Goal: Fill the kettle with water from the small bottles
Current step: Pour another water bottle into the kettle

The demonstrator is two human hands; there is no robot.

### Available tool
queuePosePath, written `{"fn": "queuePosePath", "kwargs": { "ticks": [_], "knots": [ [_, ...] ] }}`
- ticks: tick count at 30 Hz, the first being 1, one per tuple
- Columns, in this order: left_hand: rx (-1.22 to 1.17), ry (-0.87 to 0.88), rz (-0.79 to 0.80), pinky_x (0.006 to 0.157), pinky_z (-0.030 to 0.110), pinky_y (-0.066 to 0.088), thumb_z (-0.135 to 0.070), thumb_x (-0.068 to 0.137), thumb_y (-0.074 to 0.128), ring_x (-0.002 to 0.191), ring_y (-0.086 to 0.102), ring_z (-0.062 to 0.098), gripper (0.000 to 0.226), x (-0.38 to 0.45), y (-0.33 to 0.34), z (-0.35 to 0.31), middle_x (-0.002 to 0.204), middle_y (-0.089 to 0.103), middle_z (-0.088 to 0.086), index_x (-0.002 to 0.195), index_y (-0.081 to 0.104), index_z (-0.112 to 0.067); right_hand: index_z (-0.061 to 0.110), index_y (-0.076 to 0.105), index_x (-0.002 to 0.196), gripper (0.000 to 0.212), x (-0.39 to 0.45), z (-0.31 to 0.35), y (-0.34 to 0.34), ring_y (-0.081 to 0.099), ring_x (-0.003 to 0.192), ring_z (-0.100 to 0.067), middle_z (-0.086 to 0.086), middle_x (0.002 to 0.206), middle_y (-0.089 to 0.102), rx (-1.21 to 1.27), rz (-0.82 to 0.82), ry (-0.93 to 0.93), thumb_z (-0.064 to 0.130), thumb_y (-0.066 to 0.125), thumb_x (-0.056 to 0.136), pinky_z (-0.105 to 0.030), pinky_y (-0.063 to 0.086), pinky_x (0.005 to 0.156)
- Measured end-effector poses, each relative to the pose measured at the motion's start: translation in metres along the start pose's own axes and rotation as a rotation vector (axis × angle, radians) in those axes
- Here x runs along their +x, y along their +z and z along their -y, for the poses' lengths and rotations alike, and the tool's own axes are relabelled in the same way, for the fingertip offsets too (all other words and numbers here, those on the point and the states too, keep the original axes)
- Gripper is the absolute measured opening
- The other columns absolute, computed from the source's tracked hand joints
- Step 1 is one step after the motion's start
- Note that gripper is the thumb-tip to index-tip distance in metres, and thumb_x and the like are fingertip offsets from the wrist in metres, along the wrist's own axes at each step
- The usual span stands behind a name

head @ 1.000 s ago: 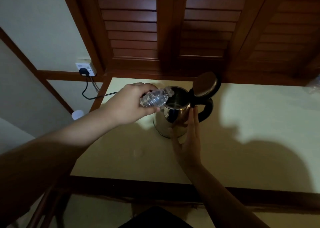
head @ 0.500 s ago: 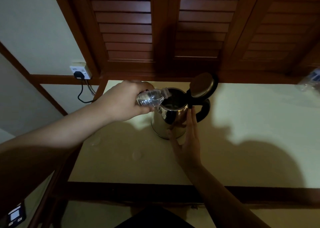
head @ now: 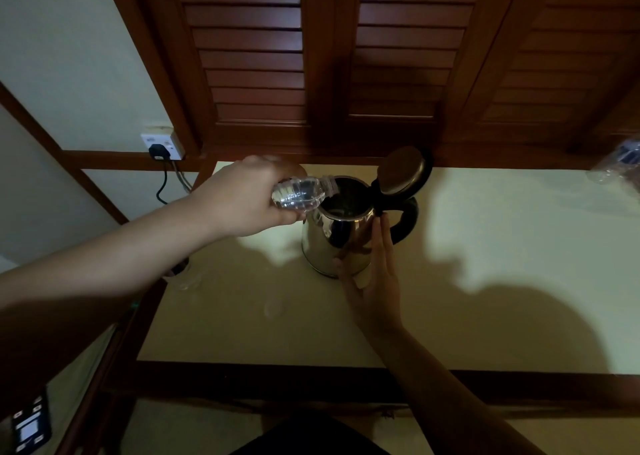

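From my feed I see a pale cream tabletop [head: 502,281] edged in dark wood, pushed against dark brown louvred shutters [head: 329,56] that fill the twelve o'clock side. The steel kettle [head: 337,240] stands upright near the table's back edge, its lid [head: 403,170] flipped up toward one o'clock and its black handle [head: 405,219] facing three o'clock. The left hand [head: 242,202] is wrapped around a small clear bottle [head: 301,195], tipped almost level with its neck over the kettle's open mouth. The right hand [head: 374,281] has straight fingers laid flat against the kettle's near side, gripping nothing. At ten o'clock a white wall socket [head: 162,146] carries a black plug, its cord [head: 162,184] dropping down the light wall. A crumpled clear plastic item [head: 616,167] sits at the far two o'clock edge; I cannot tell what it is. Heavy shadows fall across the table at four o'clock.
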State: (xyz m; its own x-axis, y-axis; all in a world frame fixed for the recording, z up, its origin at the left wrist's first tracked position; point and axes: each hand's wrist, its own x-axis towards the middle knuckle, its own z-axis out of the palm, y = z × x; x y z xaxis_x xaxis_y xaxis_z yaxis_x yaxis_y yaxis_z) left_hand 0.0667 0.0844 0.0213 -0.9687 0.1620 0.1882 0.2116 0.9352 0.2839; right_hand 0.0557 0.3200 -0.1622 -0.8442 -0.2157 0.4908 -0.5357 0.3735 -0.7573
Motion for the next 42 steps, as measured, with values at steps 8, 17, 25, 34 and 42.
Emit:
{"fn": "queuePosePath", "kwargs": {
  "ticks": [8,17,25,34,42],
  "knots": [
    [0.032,-0.004,0.016,0.077,0.042,0.057,-0.052,0.073,0.074,0.096,0.065,0.019,0.056,0.002,-0.005,-0.004,0.111,0.065,-0.008,0.124,0.064,-0.033,0.029,0.009,0.17,0.098,0.001,-0.001,-0.001,0.017,0.165,-0.023,0.001,0.179,0.01,-0.009,-0.003,-0.012,0.024,0.077,0.099,-0.053,0.039,0.124],
    [0.09,0.003,0.03,0.073,0.042,0.058,-0.064,0.068,0.063,0.09,0.065,0.02,0.061,0.006,-0.011,-0.012,0.104,0.063,-0.009,0.121,0.065,-0.034,0.024,0.011,0.17,0.096,0.0,-0.001,-0.003,0.015,0.166,-0.023,0.003,0.18,0.007,-0.004,0.019,-0.013,0.024,0.076,0.1,-0.052,0.037,0.125],
    [0.096,0.002,0.019,0.075,0.036,0.055,-0.046,0.076,0.079,0.091,0.063,0.02,0.053,0.006,-0.014,-0.015,0.101,0.053,-0.015,0.125,0.064,-0.033,0.021,0.012,0.17,0.094,0.0,-0.002,-0.004,0.017,0.165,-0.024,0.0,0.18,0.009,-0.004,0.011,-0.016,0.025,0.076,0.1,-0.055,0.04,0.123],
    [0.111,0.015,0.016,0.076,0.039,0.056,-0.047,0.074,0.077,0.093,0.063,0.021,0.056,0.005,-0.016,-0.014,0.1,0.05,-0.015,0.127,0.064,-0.03,0.02,0.014,0.17,0.094,0.001,-0.002,-0.004,0.017,0.165,-0.023,-0.001,0.179,0.01,-0.01,0.008,-0.025,0.024,0.076,0.099,-0.05,0.038,0.126],
    [0.183,-0.005,0.0,0.072,0.041,0.054,-0.042,0.076,0.079,0.086,0.061,0.023,0.042,0.005,-0.02,-0.016,0.094,0.049,-0.01,0.113,0.066,-0.024,0.018,0.016,0.17,0.094,0.001,-0.003,-0.003,0.016,0.165,-0.02,-0.001,0.179,0.011,-0.01,0.011,-0.012,0.023,0.077,0.099,-0.044,0.036,0.127]
  ]
}}
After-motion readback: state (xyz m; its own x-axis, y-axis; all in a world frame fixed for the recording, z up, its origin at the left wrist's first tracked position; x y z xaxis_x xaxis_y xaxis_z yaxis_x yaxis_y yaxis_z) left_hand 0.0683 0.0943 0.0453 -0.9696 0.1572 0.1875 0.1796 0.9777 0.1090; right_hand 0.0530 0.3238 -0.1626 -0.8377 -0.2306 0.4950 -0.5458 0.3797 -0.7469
